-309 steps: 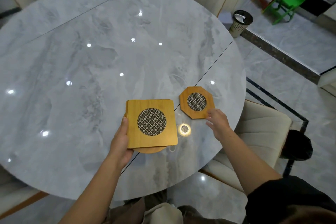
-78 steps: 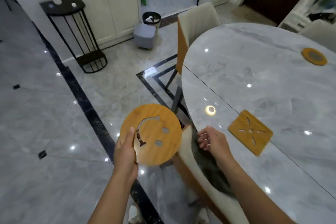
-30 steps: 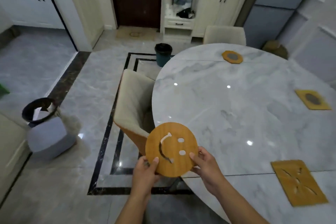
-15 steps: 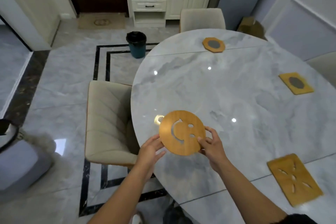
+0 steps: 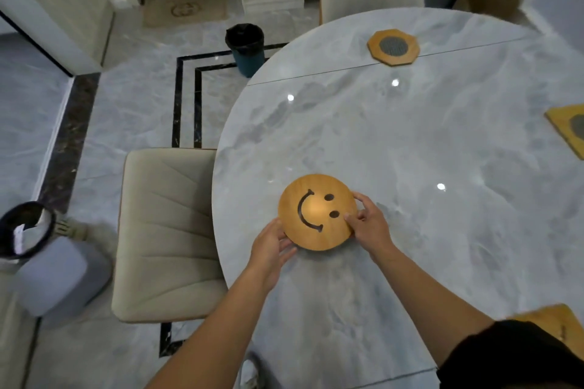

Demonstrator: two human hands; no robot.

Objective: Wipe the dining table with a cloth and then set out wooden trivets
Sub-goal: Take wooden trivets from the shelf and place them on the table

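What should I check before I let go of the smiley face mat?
1. The smiley trivet is over the table, inside the edge: ok.
2. It lies flat on the marble: cannot tell.
3. The left hand and the right hand both hold its rim: ok.
4. It is apart from the octagonal trivet and the square trivet: ok.
5. It sits in front of the chair: ok.

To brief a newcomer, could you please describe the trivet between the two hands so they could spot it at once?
On the grey marble table, at the edge by the cream chair, the left hand and right hand hold a wooden trivet. It alone is round, with a cut-out smiling face.
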